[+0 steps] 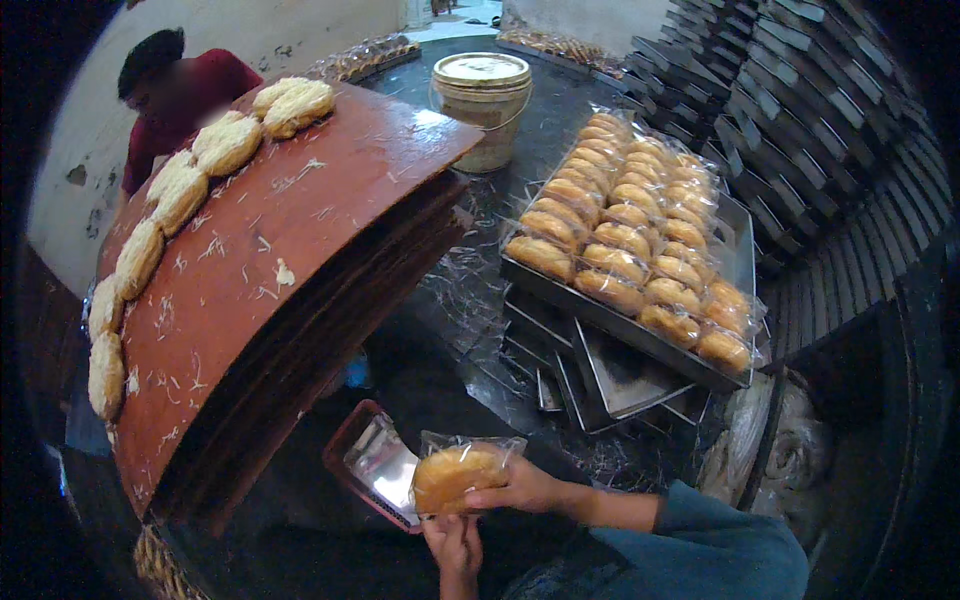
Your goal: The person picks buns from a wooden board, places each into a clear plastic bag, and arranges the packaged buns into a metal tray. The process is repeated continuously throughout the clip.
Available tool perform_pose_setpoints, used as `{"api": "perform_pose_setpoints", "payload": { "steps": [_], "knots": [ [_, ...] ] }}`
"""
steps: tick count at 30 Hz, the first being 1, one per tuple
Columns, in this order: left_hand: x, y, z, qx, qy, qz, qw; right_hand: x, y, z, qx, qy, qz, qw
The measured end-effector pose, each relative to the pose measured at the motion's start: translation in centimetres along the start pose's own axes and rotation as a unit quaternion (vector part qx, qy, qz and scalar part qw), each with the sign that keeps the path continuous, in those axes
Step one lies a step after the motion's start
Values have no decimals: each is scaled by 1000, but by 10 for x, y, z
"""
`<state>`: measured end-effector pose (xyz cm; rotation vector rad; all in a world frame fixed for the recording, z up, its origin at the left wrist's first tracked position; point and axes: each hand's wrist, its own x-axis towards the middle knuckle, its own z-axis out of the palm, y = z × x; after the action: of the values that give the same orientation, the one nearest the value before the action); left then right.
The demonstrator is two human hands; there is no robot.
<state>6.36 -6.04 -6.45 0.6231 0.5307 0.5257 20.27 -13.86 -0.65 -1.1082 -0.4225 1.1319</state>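
Between my two hands is a golden bread bun in a clear plastic bag (459, 478). My right hand (529, 486) grips it from the right side, the thumb across its lower front. At the bag's lower edge, the fingers of my left hand (454, 544) are pinched together, touching the plastic. Just left of the bun, a red-rimmed basket (346, 442) holds clear plastic film or bags. Rows of bagged buns (626, 225) fill most of a dark metal tray (739, 225) at the right, above several stacked metal trays (630, 375).
A stack of reddish-brown boards (300, 217) rises at the left, with shred-topped buns (139, 259) along its far edge. Behind stands a lidded bucket (484, 97). More metal trays (795, 112) are piled at the right. A person in a red shirt (217, 79) is beyond the boards.
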Motion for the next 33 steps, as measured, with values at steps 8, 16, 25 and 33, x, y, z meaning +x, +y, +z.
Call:
{"api": "perform_pose_setpoints", "payload": {
  "steps": [8,16,25,33],
  "knots": [
    [-3,19,15,-2,-51,23,998,-3,-30,-6,-128,-21,-54,990],
    [-4,22,9,169,-12,12,986,-13,-39,-9,-132,-69,-46,988],
    [0,15,2,119,-105,-7,987,-36,-63,-32,-102,99,-161,977],
    [0,12,14,275,-91,-71,955,-223,-225,-114,-216,429,-557,678]
  ]
}}
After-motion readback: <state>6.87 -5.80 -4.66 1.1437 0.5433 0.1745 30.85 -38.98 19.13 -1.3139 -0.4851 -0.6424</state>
